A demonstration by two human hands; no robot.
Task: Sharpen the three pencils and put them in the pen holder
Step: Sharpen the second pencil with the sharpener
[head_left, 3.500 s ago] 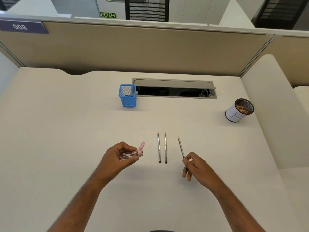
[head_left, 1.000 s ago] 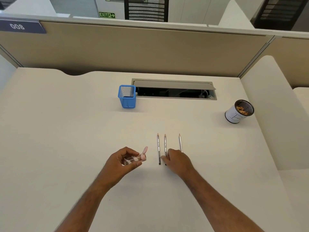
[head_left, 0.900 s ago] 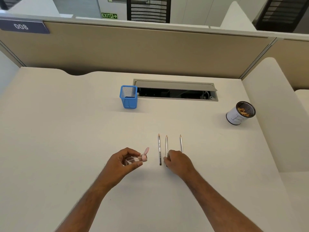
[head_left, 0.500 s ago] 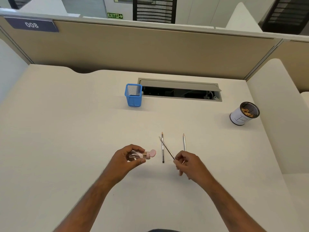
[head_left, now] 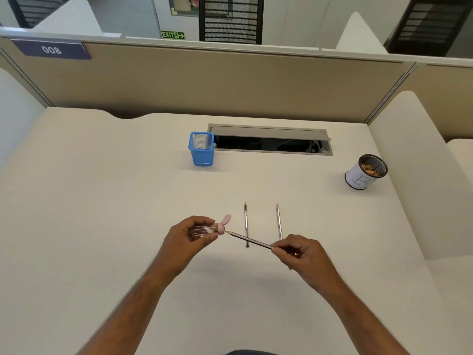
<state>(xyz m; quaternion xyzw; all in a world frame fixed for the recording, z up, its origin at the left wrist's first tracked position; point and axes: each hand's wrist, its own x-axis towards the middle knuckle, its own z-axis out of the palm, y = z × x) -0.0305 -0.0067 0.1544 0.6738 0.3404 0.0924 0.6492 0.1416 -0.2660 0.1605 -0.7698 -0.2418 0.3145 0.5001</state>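
Note:
My left hand grips a clear sharpener with a pink cap, the flip lid standing open. My right hand pinches the rear end of a grey pencil, its tip pointing left and just short of the sharpener's mouth. Two more pencils lie on the desk, tips away from me: a dark one crossed by the held pencil and a lighter one to its right. The blue mesh pen holder stands farther back, left of centre.
A white cup with pencil shavings stands at the right. An open cable hatch sits in the desk behind the pen holder. Beige partitions close the back and a white side panel the right.
My right hand set down one pencil at the right, picked up the middle pencil, lifted it and swung its tip left toward the sharpener. My left hand kept hold of the sharpener.

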